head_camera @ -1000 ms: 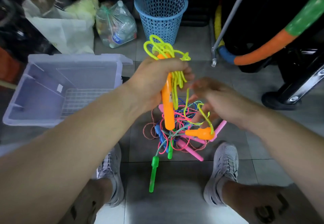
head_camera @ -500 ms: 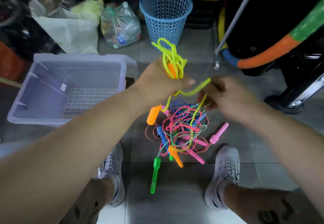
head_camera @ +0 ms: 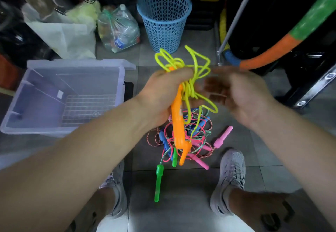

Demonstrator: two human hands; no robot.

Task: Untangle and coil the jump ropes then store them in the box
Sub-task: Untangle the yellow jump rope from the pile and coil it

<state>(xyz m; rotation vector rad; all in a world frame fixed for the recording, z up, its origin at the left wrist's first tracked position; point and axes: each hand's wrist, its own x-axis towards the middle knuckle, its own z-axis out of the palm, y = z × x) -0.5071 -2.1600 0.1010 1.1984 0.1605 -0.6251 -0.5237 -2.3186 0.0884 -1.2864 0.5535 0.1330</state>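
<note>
1. While the person stands over it, the clear box (head_camera: 76, 64) sits on the floor, open-topped.
2. Just right of the box, the left hand (head_camera: 163, 93) grips the yellow rope (head_camera: 198, 62) and its orange handles (head_camera: 177, 122). Its fingers are curled tight round them, and loops stick out above the fist.
3. Farther right of the box, the right hand (head_camera: 241, 95) is blurred. Its fingers are spread and hold nothing, just beside the yellow loops.
4. Right of the box's near corner, the remaining tangle (head_camera: 198, 133) lies on the floor, a green handle (head_camera: 158, 182) trailing out.
</note>
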